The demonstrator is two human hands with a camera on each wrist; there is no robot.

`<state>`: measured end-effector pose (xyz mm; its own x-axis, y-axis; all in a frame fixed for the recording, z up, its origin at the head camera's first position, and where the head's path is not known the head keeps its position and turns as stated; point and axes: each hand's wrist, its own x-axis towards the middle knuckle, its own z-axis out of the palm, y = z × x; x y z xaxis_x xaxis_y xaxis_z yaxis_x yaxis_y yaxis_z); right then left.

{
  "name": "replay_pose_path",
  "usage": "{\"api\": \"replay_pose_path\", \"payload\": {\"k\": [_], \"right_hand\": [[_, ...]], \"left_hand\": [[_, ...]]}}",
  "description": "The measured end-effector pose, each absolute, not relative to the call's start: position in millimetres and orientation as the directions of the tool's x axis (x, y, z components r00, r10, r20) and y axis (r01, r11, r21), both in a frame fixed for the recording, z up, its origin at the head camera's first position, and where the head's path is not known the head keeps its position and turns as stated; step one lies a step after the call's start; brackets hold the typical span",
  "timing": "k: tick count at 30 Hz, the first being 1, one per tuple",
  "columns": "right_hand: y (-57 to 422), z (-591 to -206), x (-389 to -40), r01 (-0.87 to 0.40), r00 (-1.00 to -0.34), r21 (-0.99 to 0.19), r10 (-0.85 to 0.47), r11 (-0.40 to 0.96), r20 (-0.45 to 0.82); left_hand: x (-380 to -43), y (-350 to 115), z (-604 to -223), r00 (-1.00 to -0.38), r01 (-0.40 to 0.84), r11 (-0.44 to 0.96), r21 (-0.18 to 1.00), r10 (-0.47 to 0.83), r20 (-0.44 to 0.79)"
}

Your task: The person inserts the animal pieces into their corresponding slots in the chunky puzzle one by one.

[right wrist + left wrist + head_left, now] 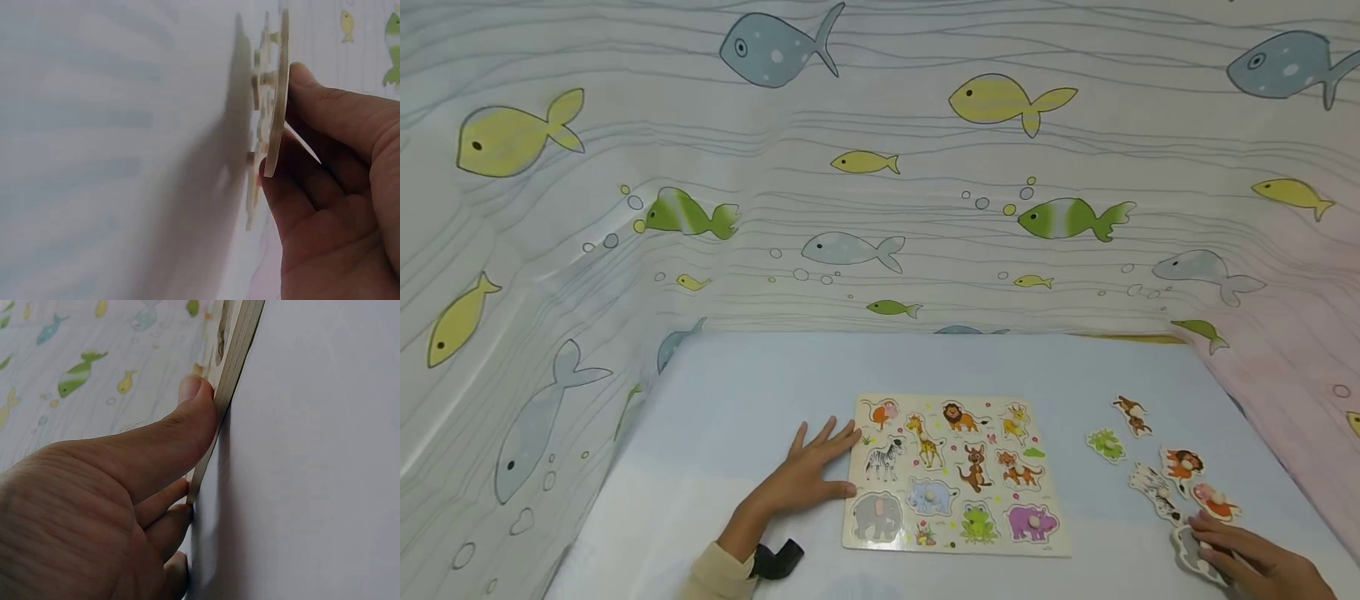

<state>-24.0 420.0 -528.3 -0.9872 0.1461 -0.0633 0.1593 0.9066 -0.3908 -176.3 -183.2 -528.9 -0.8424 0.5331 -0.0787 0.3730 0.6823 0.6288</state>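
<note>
My left hand (808, 475) lies at the left edge of a wooden animal puzzle board (917, 540), fingers spread and nearly straight. In the left wrist view its thumb (199, 403) touches the board's side edge (234, 369). Over on the right, my right hand (1262, 557) pinches a grey elephant puzzle piece (1189, 552) between thumb and fingers. Edge-on in the right wrist view, that piece (280, 94) is held above the table, with a shadow beside it. A knobbed purple hippo piece (1030, 523) and a blue rhino piece (931, 497) sit in the board.
Loose pieces lie right of the board: a zebra (1156, 492), a lion (1182, 463), a monkey (1216, 502), a green frog (1106, 444) and a brown kangaroo (1132, 415). Fish-patterned sheeting (925, 200) rises behind the pale table (737, 375).
</note>
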Motion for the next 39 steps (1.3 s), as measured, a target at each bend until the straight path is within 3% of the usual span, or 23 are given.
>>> {"api": "replay_pose_path", "payload": {"k": [5,10,13,17,21,27,39], "right_hand": [[415.1,-521.1,-21.8,0.042,-0.994,-0.406,0.079,0.913,0.075],[406.0,-508.6,-29.5,0.016,-0.996,-0.406,0.05,0.914,0.074],[398.6,-502.8,-34.4,-0.046,-0.992,-0.473,0.017,0.88,0.129],[386.5,-500.2,-43.4,-0.232,-0.957,-0.55,-0.088,0.802,0.275],[371.1,-498.4,-59.8,-0.349,-0.925,-0.576,-0.175,0.739,0.336],[344.9,-489.6,-87.9,-0.505,-0.852,-0.546,-0.282,0.668,0.442],[298.1,-479.7,-119.3,-0.59,-0.802,-0.534,-0.36,0.606,0.477]], "left_hand": [[-171.1,-182.0,-530.6,-0.851,0.353,0.689,0.633,0.517,-0.088],[-167.5,-183.4,-531.4,-0.857,0.345,0.698,0.628,0.508,-0.093],[-168.1,-183.7,-530.3,-0.857,0.356,0.697,0.623,0.509,-0.079],[-170.4,-183.9,-528.3,-0.856,0.366,0.694,0.62,0.512,-0.068],[-172.5,-183.5,-526.6,-0.849,0.374,0.685,0.625,0.524,-0.066],[-175.8,-183.0,-524.9,-0.838,0.379,0.674,0.634,0.54,-0.074],[-177.8,-181.6,-525.0,-0.831,0.386,0.659,0.645,0.552,-0.067]]}}
